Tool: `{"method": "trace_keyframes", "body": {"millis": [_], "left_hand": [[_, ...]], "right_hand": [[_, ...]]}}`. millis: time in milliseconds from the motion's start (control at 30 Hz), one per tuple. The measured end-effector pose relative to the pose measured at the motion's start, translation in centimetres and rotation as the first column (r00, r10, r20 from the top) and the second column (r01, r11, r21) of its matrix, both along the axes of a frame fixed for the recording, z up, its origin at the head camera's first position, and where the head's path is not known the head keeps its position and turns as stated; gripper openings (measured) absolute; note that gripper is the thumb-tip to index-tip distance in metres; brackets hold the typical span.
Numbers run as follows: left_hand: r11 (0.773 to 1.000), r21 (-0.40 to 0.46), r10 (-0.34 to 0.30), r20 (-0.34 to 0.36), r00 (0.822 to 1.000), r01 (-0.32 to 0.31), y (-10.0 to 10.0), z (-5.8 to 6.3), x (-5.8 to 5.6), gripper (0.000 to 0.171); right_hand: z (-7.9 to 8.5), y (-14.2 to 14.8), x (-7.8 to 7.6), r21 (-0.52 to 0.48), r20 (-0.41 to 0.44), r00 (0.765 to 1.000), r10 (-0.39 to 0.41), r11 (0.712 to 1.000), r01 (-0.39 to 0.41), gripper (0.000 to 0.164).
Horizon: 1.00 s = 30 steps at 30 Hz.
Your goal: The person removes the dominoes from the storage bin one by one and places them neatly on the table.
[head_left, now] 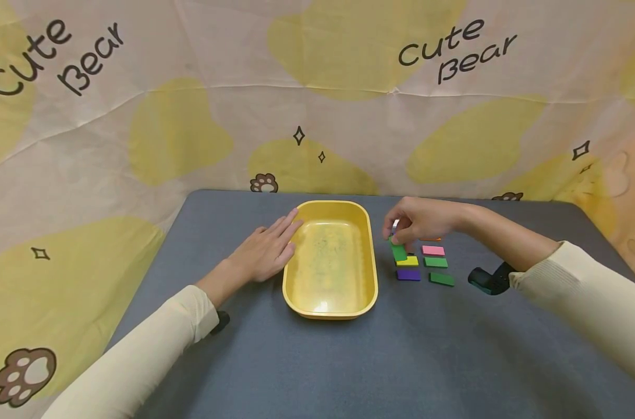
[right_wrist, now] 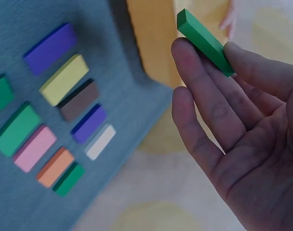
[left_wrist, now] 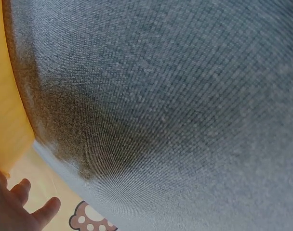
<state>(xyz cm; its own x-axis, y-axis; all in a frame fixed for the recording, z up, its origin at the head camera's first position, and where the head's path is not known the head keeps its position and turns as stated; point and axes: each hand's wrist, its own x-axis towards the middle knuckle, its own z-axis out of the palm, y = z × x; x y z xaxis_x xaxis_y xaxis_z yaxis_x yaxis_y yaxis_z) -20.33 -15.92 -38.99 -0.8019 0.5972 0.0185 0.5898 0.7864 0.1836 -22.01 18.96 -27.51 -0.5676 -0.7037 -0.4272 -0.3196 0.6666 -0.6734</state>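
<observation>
My left hand (head_left: 262, 251) rests with straight fingers on the left rim of a yellow plastic tub (head_left: 327, 256). Just right of the tub, my right hand (head_left: 427, 220) pinches a green block (right_wrist: 205, 42) between thumb and fingertips, raised over the tabletop. Beneath and around it lie small blocks in two rows. One row has a purple block (right_wrist: 50, 48), a yellow block (right_wrist: 64, 80), a brown block (right_wrist: 79, 100), another purple one and a white block (right_wrist: 100, 142). The other has several green blocks, a pink block (right_wrist: 34, 148) and an orange block (right_wrist: 55, 167).
A grey cloth-covered table (head_left: 317, 366) carries everything. Behind it hangs a printed curtain (head_left: 348, 116) with yellow patches and lettering. Dark wrist devices (head_left: 490, 280) show at both cuffs. The tub's floor is bare.
</observation>
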Motion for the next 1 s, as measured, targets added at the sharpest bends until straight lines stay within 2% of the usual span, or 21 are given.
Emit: {"method": "trace_keyframes", "body": {"millis": [200,433,600,833,1000], "left_hand": [[1.0,0.002,0.004,0.0,1.0,-0.004,0.0,0.0,0.1,0.056],[1.0,0.008,0.004,-0.003,1.0,-0.004,0.0,-0.1,0.0,0.056],[1.0,0.008,0.003,-0.009,1.0,-0.003,0.0,-0.1,0.0,0.056],[1.0,0.009,0.006,-0.004,1.0,-0.006,0.0,0.0,0.0,0.055],[1.0,0.007,0.011,0.0,1.0,-0.011,0.0,0.1,0.1,0.055]], "right_hand": [[-1.1,1.9,0.3,-0.007,0.037,0.999,-0.035,0.999,0.036,0.01],[-3.0,3.9,0.9,-0.019,0.089,0.99,-0.114,0.993,0.116,0.006],[-4.5,5.1,1.6,-0.061,0.148,0.974,-0.169,0.982,0.179,0.006],[-6.7,6.2,2.8,-0.173,0.178,0.968,-0.176,0.963,0.207,0.01],[-8.4,6.3,3.4,-0.187,0.204,0.954,-0.219,0.948,0.257,0.01]]}}
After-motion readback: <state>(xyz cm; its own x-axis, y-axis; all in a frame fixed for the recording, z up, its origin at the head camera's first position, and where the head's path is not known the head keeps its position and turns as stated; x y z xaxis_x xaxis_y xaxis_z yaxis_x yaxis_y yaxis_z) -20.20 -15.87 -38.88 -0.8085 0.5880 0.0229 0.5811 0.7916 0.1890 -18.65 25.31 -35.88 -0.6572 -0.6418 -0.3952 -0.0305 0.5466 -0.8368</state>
